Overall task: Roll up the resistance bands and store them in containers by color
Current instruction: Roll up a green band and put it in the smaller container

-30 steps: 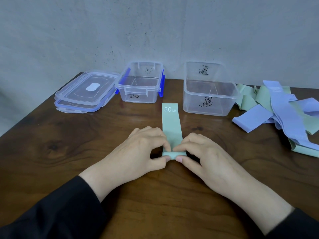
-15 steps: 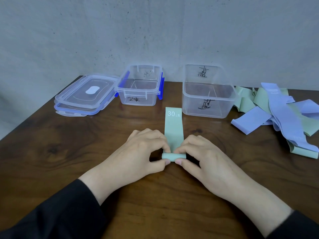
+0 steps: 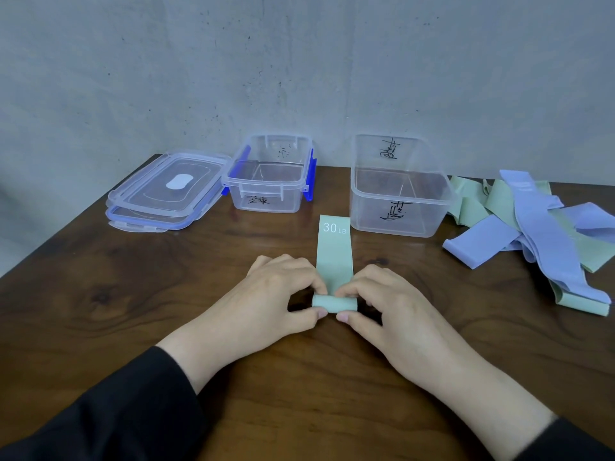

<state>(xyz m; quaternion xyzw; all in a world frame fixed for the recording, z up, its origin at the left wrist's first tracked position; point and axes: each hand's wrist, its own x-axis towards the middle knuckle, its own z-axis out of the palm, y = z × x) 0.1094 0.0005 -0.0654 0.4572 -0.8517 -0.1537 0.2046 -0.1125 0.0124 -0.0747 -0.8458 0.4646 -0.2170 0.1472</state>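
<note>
Green resistance band (image 3: 333, 261), printed "30 LB" at the far end, lies flat on the wooden surface (image 3: 166, 294), running straight away from the hands; its near end is wound into a small roll (image 3: 333, 302) between the fingertips. Roughly a third looks rolled, the rest still flat. Left hand (image 3: 279, 294) pinches the roll's left end, thumb on the near side, fingers curled over the top. Right hand (image 3: 386, 301) mirrors it on the right end. Both wrists low, close to the surface, forearms converging, black sleeves on both.

Beyond the hands: small clear container with blue clips (image 3: 269, 181) to the far left, taller clear container (image 3: 399, 194) to the far right just beside the band's far end. Both carry handwritten labels, unreadable, and both look empty. Stacked lids (image 3: 166, 191) sit further left. Well right of the right hand: loose pile of green and blue bands (image 3: 539, 227), all unrolled.

Progress, judged: first band partway rolled, nothing stored, whole pile left.
</note>
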